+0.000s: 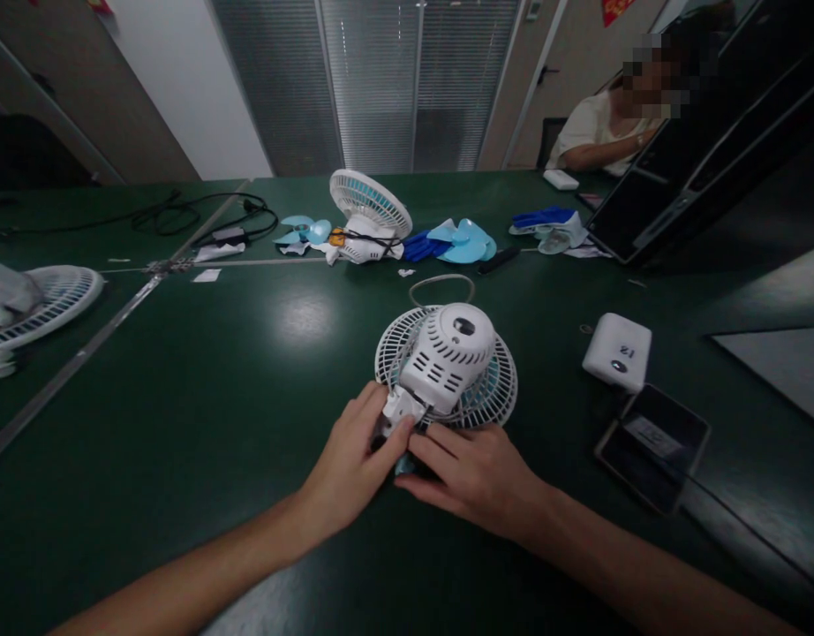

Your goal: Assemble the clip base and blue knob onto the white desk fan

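A small white fan (447,358) lies face down on the dark green table (214,397), motor housing up, its round grille underneath with blue blades showing through. My left hand (354,455) is closed on the white neck piece at the fan's near edge. My right hand (470,473) lies just to the right, fingers pressed together against the same spot, touching the left fingertips. What the right fingers pinch is hidden.
A white box (617,351) and a black phone (651,444) lie at right. Farther back are another white fan (367,216), loose blue blades (463,241), blue gloves (543,217) and black cables (182,215). A grille (42,305) sits at left. A seated person (606,132) is at back right.
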A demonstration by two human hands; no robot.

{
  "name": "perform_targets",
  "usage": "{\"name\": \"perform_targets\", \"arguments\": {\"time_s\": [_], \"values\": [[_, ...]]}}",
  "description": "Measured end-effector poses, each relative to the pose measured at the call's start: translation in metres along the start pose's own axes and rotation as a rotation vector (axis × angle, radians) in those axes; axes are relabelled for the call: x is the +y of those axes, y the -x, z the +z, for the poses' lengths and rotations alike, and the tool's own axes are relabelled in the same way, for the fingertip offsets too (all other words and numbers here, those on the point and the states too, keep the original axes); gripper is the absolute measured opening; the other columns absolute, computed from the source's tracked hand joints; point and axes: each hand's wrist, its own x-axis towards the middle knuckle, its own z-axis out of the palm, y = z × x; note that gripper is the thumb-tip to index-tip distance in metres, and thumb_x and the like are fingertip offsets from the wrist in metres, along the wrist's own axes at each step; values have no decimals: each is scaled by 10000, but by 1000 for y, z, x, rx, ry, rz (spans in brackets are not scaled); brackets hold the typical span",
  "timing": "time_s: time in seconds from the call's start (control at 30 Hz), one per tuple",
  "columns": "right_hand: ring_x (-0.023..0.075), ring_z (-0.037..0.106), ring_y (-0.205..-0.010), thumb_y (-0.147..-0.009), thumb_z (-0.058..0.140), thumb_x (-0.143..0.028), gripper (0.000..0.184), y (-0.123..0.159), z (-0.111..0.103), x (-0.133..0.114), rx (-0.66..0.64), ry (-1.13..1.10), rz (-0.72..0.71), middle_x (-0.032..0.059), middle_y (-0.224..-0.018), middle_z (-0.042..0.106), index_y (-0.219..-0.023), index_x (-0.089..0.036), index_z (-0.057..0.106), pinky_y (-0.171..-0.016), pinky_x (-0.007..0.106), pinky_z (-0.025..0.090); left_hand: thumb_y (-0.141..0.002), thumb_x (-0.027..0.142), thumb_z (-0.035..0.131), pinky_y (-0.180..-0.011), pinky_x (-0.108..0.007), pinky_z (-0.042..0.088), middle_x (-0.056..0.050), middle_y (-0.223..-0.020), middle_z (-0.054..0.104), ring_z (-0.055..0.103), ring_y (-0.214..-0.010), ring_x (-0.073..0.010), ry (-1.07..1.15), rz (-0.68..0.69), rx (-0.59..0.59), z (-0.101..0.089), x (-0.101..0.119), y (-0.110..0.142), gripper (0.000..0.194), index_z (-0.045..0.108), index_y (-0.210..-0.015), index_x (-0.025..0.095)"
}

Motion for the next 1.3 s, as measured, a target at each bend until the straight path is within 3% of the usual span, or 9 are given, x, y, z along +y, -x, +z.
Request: {"name": "perform_targets", "arguments": {"time_s": [0.17, 0.27, 0.33, 0.47, 0.57, 0.7, 0.83, 1.1, 1.3], "values": [[177, 664, -716, -1013, 574, -410, 277, 1, 3, -6, -44, 59, 23, 12, -901, 694, -1179, -195, 628, -509, 335, 404, -1060, 268, 433, -941, -376, 476, -76, -1137, 604, 581, -1055, -236, 71, -10, -66, -7, -7, 8, 193, 542, -1216, 235], [176, 668, -743, -995, 581, -346, 257, 1, 2, -8, -45, 27, 37, 11, -915, 692, -1199, -194, 614, -519, 335, 406, -1026, 263, 515, -972, -424, 460, -96, -1237, 581, 561, -1113, -266, -104, 23, -70, -20, -13, 13, 327, 467, -1349, 242], [179, 662, -731, -952, 592, -321, 261, 0, 0, -9, -23, -34, 60, 15, -902, 685, -1172, -182, 611, -512, 333, 403, -1011, 278, 559, -960, -441, 469, -102, -1252, 583, 562, -1108, -277, -215, 62, -140, -29, -16, 16, 396, 444, -1389, 246], [151, 627, -653, -851, 608, -250, 247, 1, -8, -5, 142, -227, 94, 6, -830, 657, -1084, -168, 600, -508, 309, 422, -987, 321, 630, -1001, -460, 476, -122, -1329, 571, 552, -1175, -297, -295, 171, -342, -39, -18, 17, 506, 436, -1447, 242], [108, 604, -627, -842, 633, -185, 309, 3, -12, 3, 310, -330, 112, -3, -857, 672, -1148, -162, 590, -533, 266, 454, -1000, 264, 598, -986, -444, 490, -112, -1313, 591, 579, -1158, -284, -266, 206, -365, -34, -16, 17, 431, 493, -1418, 243], [77, 589, -624, -875, 665, -140, 345, 5, -13, 12, 463, -348, 197, -3, -898, 673, -1210, -176, 592, -547, 211, 484, -1004, 292, 578, -796, -329, 540, -54, -1087, 652, 636, -925, -201, 106, -72, -173, -21, -4, 21, 260, 567, -1257, 235], [73, 592, -643, -885, 683, -137, 328, 2, -11, 15, 476, -378, 254, 4, -919, 651, -1201, -178, 603, -537, 185, 501, -1006, 420, 566, -612, -251, 504, -26, -949, 600, 565, -730, -143, 462, -331, -7, -13, 9, 28, 288, 544, -1194, 203], [95, 639, -715, -929, 684, -180, 316, 1, -13, 13, 424, -315, 180, 32, -1025, 674, -1239, -202, 630, -611, 217, 561, -996, 381, 588, -658, -267, 504, 2, -787, 592, 565, -683, -146, 618, -328, 120, -4, 20, 18, 317, 519, -1217, 165], [93, 656, -754, -961, 659, -197, 327, -1, -9, 10, 398, -313, 201, 37, -1075, 672, -1285, -213, 614, -652, 216, 577, -1009, 390, 584, -672, -250, 466, -2, -808, 608, 546, -700, -138, 614, -322, 219, -4, 6, 16, 350, 564, -1282, 172]]}}
